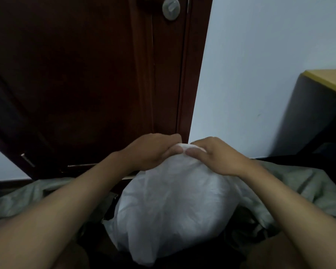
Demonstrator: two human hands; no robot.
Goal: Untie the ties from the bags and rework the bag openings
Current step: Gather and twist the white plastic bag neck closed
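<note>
**Both hands pinch the gathered top of a full white bag**

Fingers (171, 139) of the left hand (151, 150) are curled over the far side of the bunched top of the white bag (175, 202), with the thumb pressed against its near side, so the bunch is pinched between them. The right hand (211, 154) mirrors this from the other side: its thumb lies flat on the near face of the bunch and its fingers curl over the top. The two thumbs almost meet at the middle of the bunch. Whether a tie sits under the fingers cannot be told; the hands cover that spot.

Taking the bag as the landmark: it stands between the person's forearms, close in front of the body, rounded and swollen. Its plastic is opaque, so what fills it cannot be seen. The closed neck points up and away from the person.

Left of the bag and behind it, a pale green woven sack (25, 199) lies crumpled; the same kind of material spreads to the right of the bag as well. Directly beyond the bag rises a dark brown wooden door (85, 74), with a round metal lock (171, 8) high above the bag. To the right of the door, beyond the bag's right shoulder, is a pale wall (260, 65). Farthest right of the bag stands a piece of grey furniture with a yellow-edged wooden top (330, 78).
</note>
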